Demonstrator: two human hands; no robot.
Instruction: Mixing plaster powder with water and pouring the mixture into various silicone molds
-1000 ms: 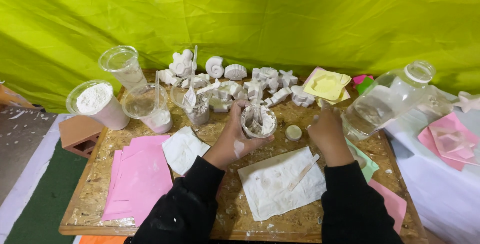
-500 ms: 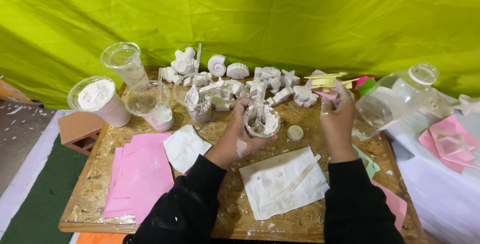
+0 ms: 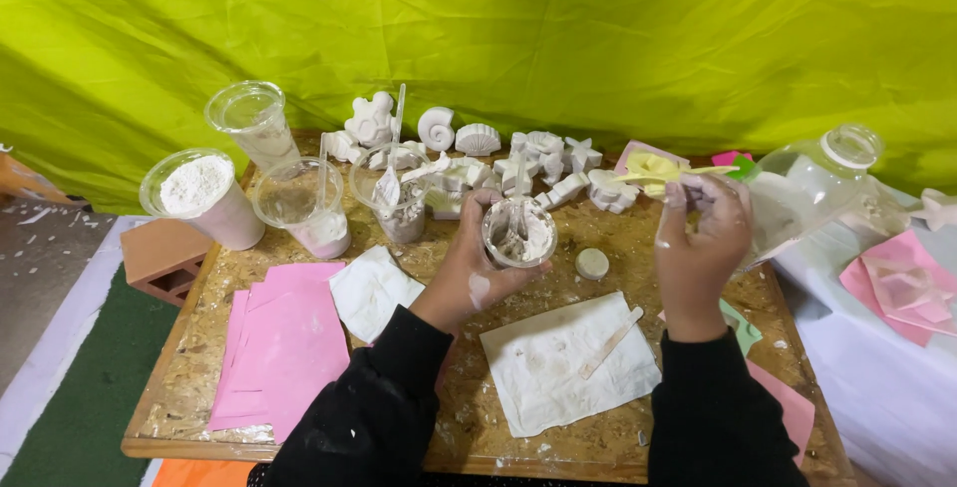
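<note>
- The left hand (image 3: 477, 278) gripped a small clear plastic cup of white plaster mix (image 3: 518, 233) with a plastic spoon (image 3: 517, 220) standing in it, near the centre of the chipboard table (image 3: 179, 377).
- The right hand (image 3: 701, 240), at three o'clock from the cup, pinched a yellow flexible mould (image 3: 650, 170).
- The cup looked liable to tip, spilling plaster onto the white cloth (image 3: 568, 362) at six o'clock.
- Half a second earlier, the right hand had been lower with the mould barely raised.
</note>
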